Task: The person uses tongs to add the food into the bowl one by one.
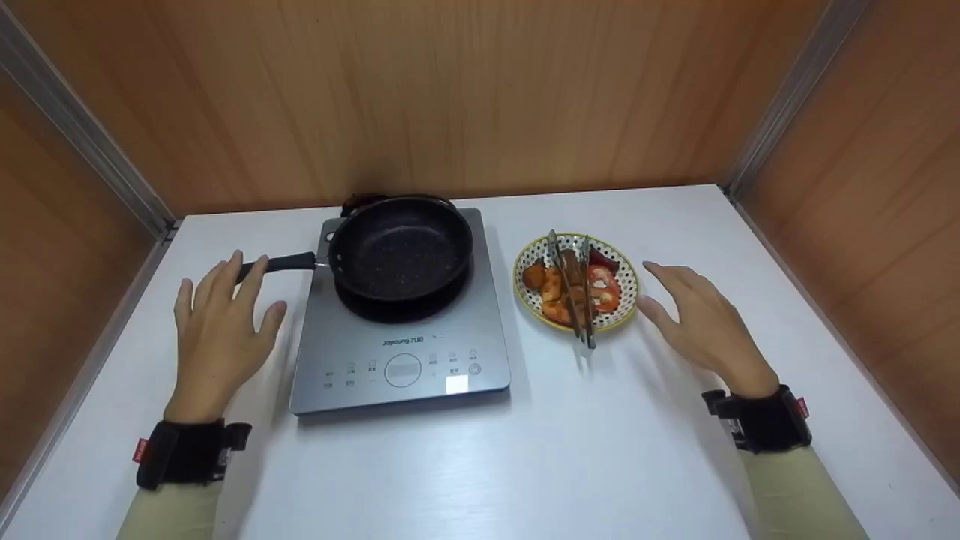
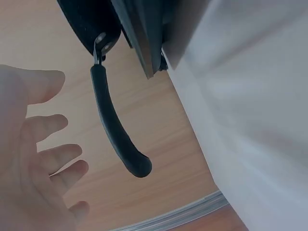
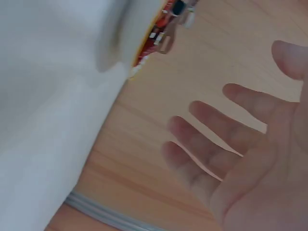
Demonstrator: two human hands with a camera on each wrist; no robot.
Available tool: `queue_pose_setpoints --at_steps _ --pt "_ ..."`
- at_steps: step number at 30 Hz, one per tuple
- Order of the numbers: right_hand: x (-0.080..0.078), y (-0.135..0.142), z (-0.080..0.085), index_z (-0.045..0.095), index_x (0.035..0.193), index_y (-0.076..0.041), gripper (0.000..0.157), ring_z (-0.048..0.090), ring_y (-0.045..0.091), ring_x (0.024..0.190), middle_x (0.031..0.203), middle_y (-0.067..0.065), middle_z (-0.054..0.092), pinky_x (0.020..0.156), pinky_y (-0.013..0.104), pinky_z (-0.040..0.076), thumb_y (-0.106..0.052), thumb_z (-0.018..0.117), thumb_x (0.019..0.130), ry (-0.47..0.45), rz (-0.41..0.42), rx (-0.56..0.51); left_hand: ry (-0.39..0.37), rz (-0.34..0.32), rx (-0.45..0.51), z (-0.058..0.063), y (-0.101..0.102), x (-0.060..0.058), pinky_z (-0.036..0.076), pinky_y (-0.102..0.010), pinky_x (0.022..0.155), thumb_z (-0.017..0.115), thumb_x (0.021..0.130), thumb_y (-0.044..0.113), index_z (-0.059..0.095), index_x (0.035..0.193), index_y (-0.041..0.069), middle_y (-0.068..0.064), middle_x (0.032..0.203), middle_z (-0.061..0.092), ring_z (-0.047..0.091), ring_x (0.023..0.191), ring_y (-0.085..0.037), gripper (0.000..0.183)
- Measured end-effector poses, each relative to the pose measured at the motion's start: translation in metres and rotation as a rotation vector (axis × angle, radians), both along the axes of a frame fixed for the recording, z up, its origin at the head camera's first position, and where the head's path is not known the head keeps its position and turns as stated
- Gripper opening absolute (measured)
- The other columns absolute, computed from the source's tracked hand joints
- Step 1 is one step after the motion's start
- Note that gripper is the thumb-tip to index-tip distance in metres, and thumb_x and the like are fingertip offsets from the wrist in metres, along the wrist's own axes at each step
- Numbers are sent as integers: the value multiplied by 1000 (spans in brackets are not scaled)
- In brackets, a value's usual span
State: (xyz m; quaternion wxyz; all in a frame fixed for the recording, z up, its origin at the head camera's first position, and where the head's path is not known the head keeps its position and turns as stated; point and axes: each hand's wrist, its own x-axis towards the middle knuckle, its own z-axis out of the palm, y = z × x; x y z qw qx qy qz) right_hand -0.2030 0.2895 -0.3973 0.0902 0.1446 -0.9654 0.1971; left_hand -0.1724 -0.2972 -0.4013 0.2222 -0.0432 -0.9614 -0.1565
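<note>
A dark frying pan (image 1: 401, 251) sits on a grey induction cooker (image 1: 405, 337), its black handle (image 1: 292, 262) pointing left. My left hand (image 1: 221, 337) hovers by that handle with fingers spread; the left wrist view shows a gap between the fingers and the handle (image 2: 118, 127). To the right of the cooker is a dotted plate (image 1: 529, 300) with a yellow rim, holding tomato slices (image 1: 602, 288) and browned food pieces (image 1: 551, 285). Metal tongs (image 1: 586, 292) lie across the food. Beside the plate, my right hand (image 1: 701, 322) has extended fingers and holds nothing.
Everything stands on a white table (image 1: 600, 450). Wooden panels (image 1: 480, 97) rise behind it and at both sides, joined by metal corner strips. A dark object (image 1: 363, 202) is partly hidden behind the pan. The cooker's control panel faces me.
</note>
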Motion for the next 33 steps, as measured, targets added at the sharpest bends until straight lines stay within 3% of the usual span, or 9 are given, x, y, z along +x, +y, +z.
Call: queue_pose_setpoints --at_steps 6,13,22,29,33 --pt "-15 -19 18 41 159 -3 72 43 46 146 155 25 49 115 67 34 -54 50 110 -74 11 -39 -109 -19 -20 16 -7 -30 -1 -70 123 64 105 24 41 161 4 -32 162 37 29 150 -53 64" --pt "-31 -39 24 38 160 -1 78 42 44 148 157 25 48 119 63 32 -59 49 109 -156 23 -87 -254 -46 -35 14 -12 -53 3 -76 120 62 107 32 42 159 2 -34 155 43 33 145 -57 63" --pt "-42 -44 8 35 162 0 75 36 47 151 161 28 42 121 64 28 -53 48 111 -179 31 -125 -255 -42 -31 9 -11 -58 22 -75 111 60 108 37 55 145 -2 -35 137 56 45 130 -56 54" --pt "-42 -44 6 30 165 -2 85 31 48 154 165 28 36 122 66 24 -64 44 108 -209 5 -131 -218 -13 -32 5 -10 -54 31 -72 102 59 108 40 58 138 -3 -35 130 60 47 122 -54 52" --pt "-43 -45 5 32 165 -3 78 33 48 153 164 28 38 122 66 25 -57 47 110 -207 9 -137 -223 -6 -36 6 -8 -50 34 -71 98 58 109 43 59 136 -3 -34 127 63 50 117 -53 53"
